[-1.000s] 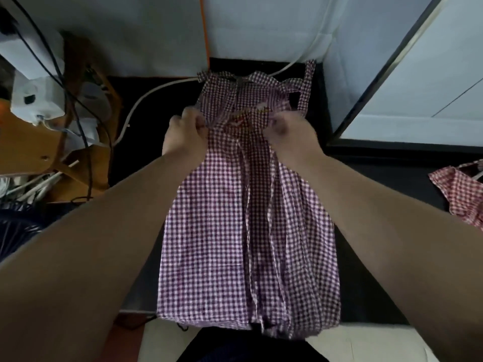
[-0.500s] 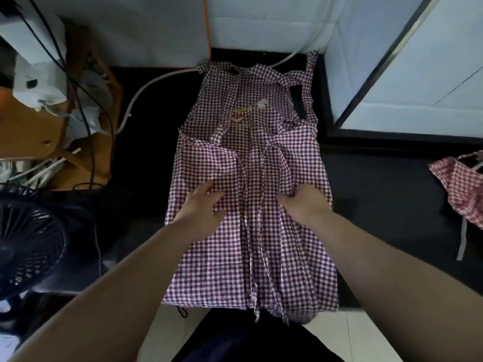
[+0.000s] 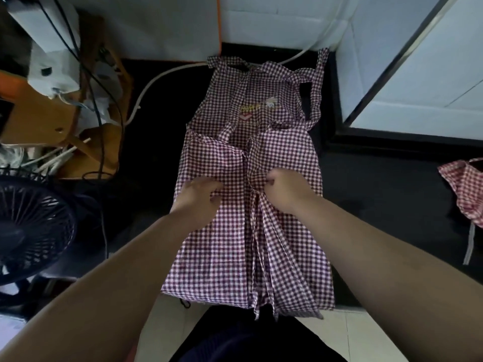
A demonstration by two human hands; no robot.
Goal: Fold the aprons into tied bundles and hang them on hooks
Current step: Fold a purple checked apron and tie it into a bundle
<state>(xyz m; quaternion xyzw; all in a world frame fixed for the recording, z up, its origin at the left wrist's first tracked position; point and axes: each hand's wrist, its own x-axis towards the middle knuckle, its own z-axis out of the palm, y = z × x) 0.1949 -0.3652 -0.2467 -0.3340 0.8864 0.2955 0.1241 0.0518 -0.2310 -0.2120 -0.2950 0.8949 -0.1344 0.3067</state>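
So the checked apron (image 3: 245,231) was lying flat on the black counter (image 3: 379,184), long axis running straight away from the person. The bib (image 3: 258,100) pointed at the far wall (image 3: 274,19), and the hem (image 3: 222,293) sat at the near edge, hanging over it a little. Both long sides were folded in toward the middle, so it looked like a narrow strip with the two flaps meeting near the centre line. The neck strap (image 3: 317,82) was flopped up at the far right corner, and a small printed logo (image 3: 257,108) showed on the bib.

The left hand (image 3: 196,195) had its fingers curled down into the left flap, bunching the cloth. The right hand (image 3: 286,190) was clenched on the inner edge of the right flap, right by the centre. Both were about halfway along the apron.

Around it, a second apron (image 3: 467,186) in red check lay crumpled at the far right of the counter, well apart from the first. A white cable (image 3: 162,79) ran along the counter just left of the bib. A dark fan (image 3: 31,226) sat low on the left with some brown clutter (image 3: 34,113) and black wires (image 3: 99,105) behind it. Pale floor tiles (image 3: 366,335) showed below the counter edge.
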